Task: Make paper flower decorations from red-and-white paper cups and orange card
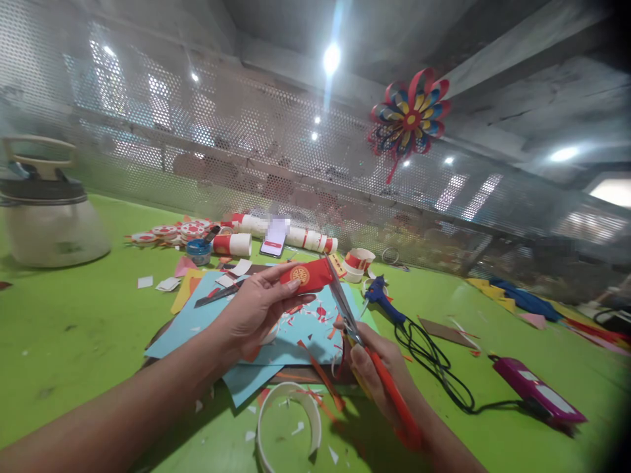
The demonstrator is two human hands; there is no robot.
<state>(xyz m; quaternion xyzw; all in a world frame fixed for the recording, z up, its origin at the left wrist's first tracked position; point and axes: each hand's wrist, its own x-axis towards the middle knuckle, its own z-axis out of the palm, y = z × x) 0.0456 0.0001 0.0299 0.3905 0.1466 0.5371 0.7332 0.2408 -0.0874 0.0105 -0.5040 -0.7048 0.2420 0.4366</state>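
Observation:
My left hand [261,299] pinches a red paper piece [315,274] with a round gold emblem, its thumb lying over the front. In my right hand [379,361] is a pair of scissors [387,381] with orange-red handles, its blades pointing up and away. The blade tips are at the right edge of the red paper; whether they cut into it I cannot tell. Beneath both hands lie light blue paper sheets [192,328] strewn with red and white scraps. A utility knife [217,295] rests on the sheets, partly behind my left hand.
A blue glue gun [387,299] lies right, its black cord running to a magenta power strip [537,387]. A phone [275,236] leans against paper-cup tubes [310,238]. A curled paper strip [315,420] lies in front, a large jug [54,223] stands left, and a paper flower [411,118] hangs above.

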